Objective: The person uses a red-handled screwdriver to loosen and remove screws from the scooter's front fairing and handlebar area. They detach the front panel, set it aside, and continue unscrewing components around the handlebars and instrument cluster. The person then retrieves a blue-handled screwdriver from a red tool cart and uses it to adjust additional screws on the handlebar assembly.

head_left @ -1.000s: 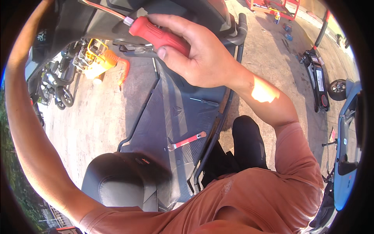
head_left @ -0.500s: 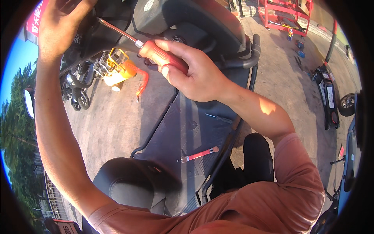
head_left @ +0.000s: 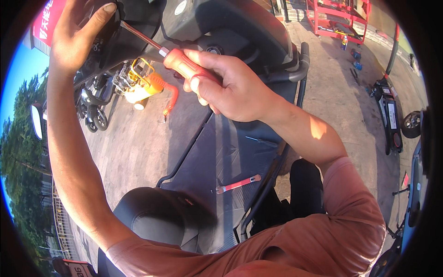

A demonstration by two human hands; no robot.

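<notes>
My right hand (head_left: 235,87) is closed round the red handle of a screwdriver (head_left: 184,64). Its metal shaft points up and left, and the tip meets or lies just in front of the dark front panel (head_left: 138,18) of a vehicle; contact is hard to tell. To the left of the tip, my left hand (head_left: 74,44) lies against the panel with the thumb stretched out. The top of the picture cuts off its other fingers. Below, on the vehicle's dark footboard (head_left: 198,157), lie a red hand tool (head_left: 239,183) and a thin blue-shafted screwdriver (head_left: 260,141).
A black seat (head_left: 152,217) stands at lower left, and black tube rails (head_left: 302,64) edge the footboard. Beyond are a yellow air compressor (head_left: 145,87) with an orange coiled hose (head_left: 171,99), a red tool cart (head_left: 339,18) and a floor jack (head_left: 390,115).
My left hand has shifted slightly right and down, so its thumb tip now shows. My right hand keeps its hold on the screwdriver, with the wrist slightly turned and its lower fingers more visible.
</notes>
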